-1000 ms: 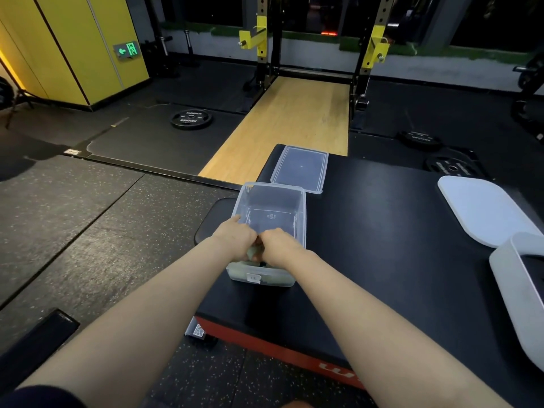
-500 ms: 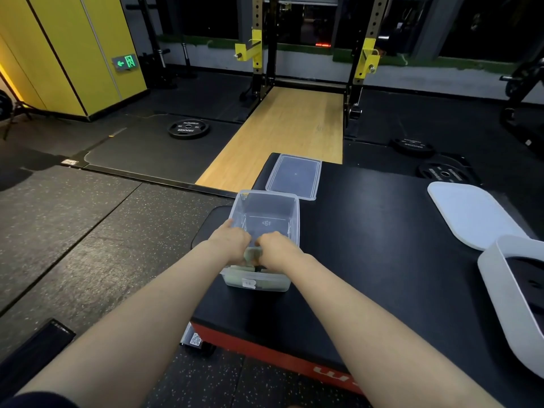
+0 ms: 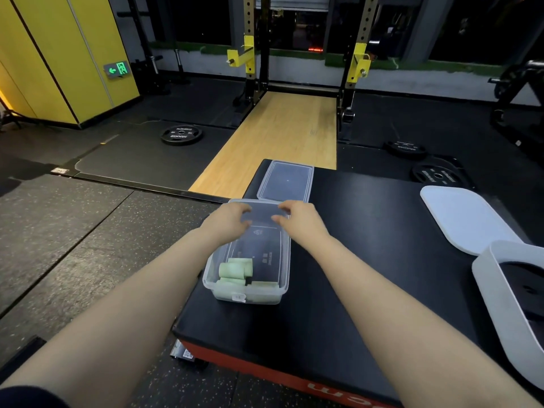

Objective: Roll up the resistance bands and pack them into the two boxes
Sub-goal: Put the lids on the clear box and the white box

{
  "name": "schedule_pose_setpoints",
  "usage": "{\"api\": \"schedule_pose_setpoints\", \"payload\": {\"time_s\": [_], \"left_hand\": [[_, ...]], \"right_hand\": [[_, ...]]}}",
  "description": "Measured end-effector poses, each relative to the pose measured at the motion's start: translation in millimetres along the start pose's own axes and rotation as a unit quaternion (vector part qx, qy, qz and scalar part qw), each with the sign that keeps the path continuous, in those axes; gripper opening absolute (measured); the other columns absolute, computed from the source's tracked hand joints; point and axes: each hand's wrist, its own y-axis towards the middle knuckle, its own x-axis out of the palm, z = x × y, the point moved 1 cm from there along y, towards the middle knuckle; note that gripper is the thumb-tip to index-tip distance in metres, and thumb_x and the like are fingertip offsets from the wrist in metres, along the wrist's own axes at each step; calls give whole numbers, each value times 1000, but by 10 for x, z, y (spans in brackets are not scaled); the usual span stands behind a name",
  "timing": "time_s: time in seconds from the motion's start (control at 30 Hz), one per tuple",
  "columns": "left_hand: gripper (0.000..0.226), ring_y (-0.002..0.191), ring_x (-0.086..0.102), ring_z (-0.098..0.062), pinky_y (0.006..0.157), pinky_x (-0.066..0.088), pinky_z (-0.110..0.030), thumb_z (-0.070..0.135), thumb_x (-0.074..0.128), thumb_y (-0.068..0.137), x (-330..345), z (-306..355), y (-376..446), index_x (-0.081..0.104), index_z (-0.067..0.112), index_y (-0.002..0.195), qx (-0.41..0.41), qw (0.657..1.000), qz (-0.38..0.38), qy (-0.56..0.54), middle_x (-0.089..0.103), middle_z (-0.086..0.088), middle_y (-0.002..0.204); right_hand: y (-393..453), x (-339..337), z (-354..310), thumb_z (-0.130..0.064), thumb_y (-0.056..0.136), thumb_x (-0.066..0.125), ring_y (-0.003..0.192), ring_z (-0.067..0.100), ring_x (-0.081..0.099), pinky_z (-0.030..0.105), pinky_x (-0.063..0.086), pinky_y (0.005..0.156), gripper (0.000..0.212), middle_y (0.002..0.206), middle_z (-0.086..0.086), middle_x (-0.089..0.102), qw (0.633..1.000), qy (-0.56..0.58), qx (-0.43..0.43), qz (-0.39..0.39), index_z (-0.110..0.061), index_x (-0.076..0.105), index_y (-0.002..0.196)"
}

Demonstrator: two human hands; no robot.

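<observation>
Gym flooring is spreading dark around me, wooden lifting platform (image 3: 276,136) running ahead. I'm leaning over the black padded box top (image 3: 368,260), where the clear box (image 3: 282,254) is sitting with pale green rolled bands (image 3: 235,269) at its near end. My left hand (image 3: 226,222) and right hand (image 3: 303,219) are hovering over its far end, fingers loosely curled, gripping nothing. Its clear lid (image 3: 287,181) is lying just beyond.

Both hands, left hand (image 3: 228,222) and right hand (image 3: 300,220), hover over far end of clear box (image 3: 282,260), blocking access there. Near end open from above; green rolls (image 3: 235,269) fill near-left corner. Lid (image 3: 287,181) lies just beyond box. Bare black pad (image 3: 368,260) right of box; white lid (image 3: 462,216) and white tub (image 3: 506,304) crowd far right edge.
</observation>
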Motion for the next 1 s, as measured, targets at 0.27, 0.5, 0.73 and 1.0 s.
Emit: {"api": "schedule_pose_setpoints", "payload": {"time_s": [0.27,0.5,0.73,1.0], "left_hand": [[37,116,53,-26,89,43,-31,21,47,97,21,171,526,49,10,132,-24,998,16,-63,55,-9,132],[32,100,59,-26,77,45,-31,17,43,95,157,167,1091,57,13,123,-69,994,58,-66,62,-8,118],[38,116,51,-26,83,38,-26,16,42,96,267,86,1637,48,8,132,-107,992,2,-69,53,-11,132],[43,99,47,-26,77,38,-29,8,48,93,514,43,1972,41,4,135,-146,987,-43,-42,50,-13,120]], "right_hand": [[426,-168,402,-30,93,58,114,24,56,28,44,89,43,126,10,59,996,42,78,25,-9,54,131],[921,-152,741,-31,93,58,104,23,59,26,41,74,41,121,9,61,990,48,131,29,-7,57,127],[1344,-52,1016,-28,94,57,78,19,57,24,43,60,23,94,7,62,981,86,172,10,-6,60,95],[1676,103,1117,-19,89,61,61,13,47,22,32,46,25,81,1,51,967,147,209,-2,-15,43,72]]}}
